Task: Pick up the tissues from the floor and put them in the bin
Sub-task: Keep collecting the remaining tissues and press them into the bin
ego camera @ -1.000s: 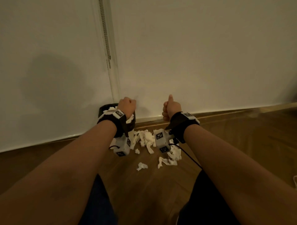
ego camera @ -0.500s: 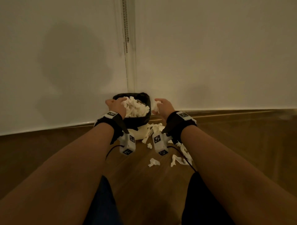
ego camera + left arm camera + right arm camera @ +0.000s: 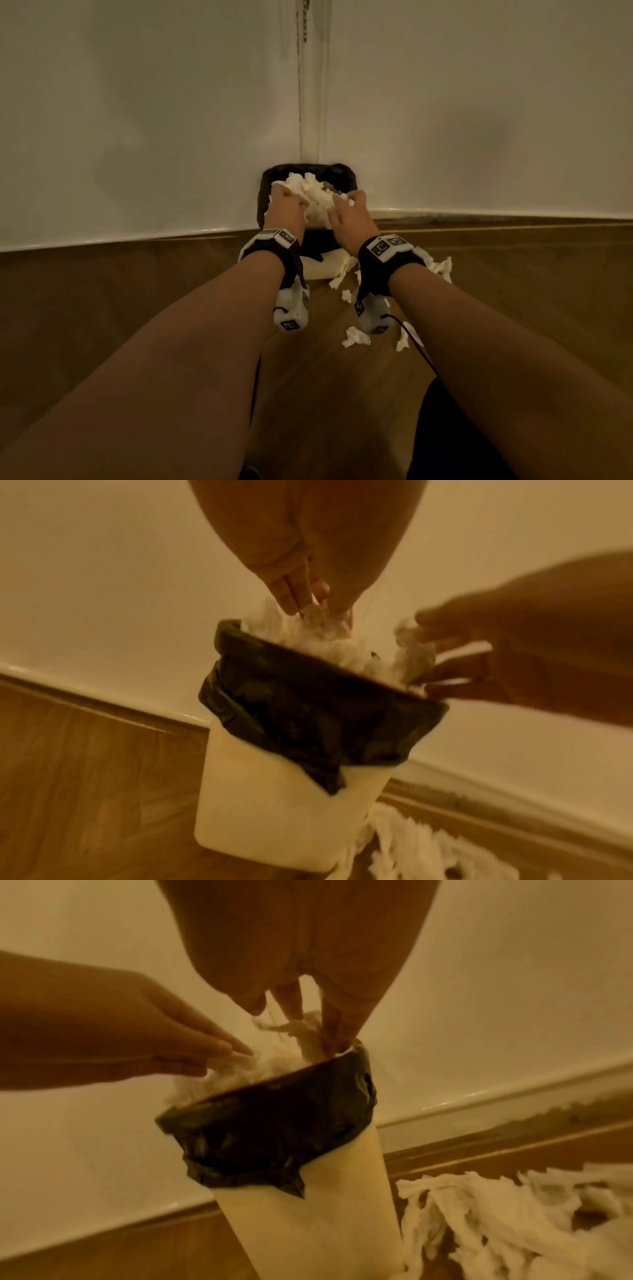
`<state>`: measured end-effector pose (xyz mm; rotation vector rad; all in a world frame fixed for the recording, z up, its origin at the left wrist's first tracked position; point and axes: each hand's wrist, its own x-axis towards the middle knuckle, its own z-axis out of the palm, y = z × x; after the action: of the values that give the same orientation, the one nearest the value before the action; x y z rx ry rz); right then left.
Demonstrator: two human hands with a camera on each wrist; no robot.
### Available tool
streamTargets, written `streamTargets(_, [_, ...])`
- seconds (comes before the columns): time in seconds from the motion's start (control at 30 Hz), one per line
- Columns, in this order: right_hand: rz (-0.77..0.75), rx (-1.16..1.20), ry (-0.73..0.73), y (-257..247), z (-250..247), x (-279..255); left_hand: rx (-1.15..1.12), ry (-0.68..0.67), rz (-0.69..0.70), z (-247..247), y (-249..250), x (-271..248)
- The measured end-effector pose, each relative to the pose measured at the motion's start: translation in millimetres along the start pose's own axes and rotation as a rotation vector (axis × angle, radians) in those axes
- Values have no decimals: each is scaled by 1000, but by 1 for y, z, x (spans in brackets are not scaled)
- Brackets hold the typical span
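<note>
A cream bin (image 3: 322, 265) with a black liner (image 3: 308, 702) stands in the corner of the room, heaped with white tissues (image 3: 315, 195). Both hands are over its mouth. My left hand (image 3: 293, 202) reaches into the left side of the heap, and its fingertips (image 3: 294, 601) pinch a crumpled tissue (image 3: 320, 619). On the right side my right hand (image 3: 344, 205) points its fingers (image 3: 294, 1007) down into the heap and holds a tissue wad (image 3: 304, 1034). More torn tissues (image 3: 496, 1213) lie on the floor right of the bin.
White walls (image 3: 137, 120) meet behind the bin, with a skirting board along the wooden floor (image 3: 137, 308). Loose tissue scraps (image 3: 356, 337) lie under my right forearm, others (image 3: 442, 267) near the right wall. My dark-clothed knees (image 3: 455, 438) are at the bottom.
Both hands have come down from the raised fists onto the bin and moved inward over the tissue heap. The camera has tilted closer to the corner.
</note>
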<state>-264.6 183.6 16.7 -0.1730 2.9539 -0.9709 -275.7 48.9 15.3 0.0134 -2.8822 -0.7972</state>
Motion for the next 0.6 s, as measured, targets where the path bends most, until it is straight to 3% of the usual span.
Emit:
streamTargets(0.07, [-20, -107, -61, 5, 12, 3, 98, -43, 28, 14, -5, 2])
streamTargets(0.2, [-18, -348, -187, 11, 30, 11, 284, -253, 67, 27, -7, 3])
streamTargets(0.33, [-54, -564, -287, 6, 37, 18, 589, -336, 259, 31, -4, 4])
streamTargets(0.47, [-125, -626, -255, 2, 34, 18, 649, -239, 197, 28, -2, 3])
streamTargets(0.6, [-144, -650, -290, 5, 28, 20, 637, -318, 121, 29, -1, 4])
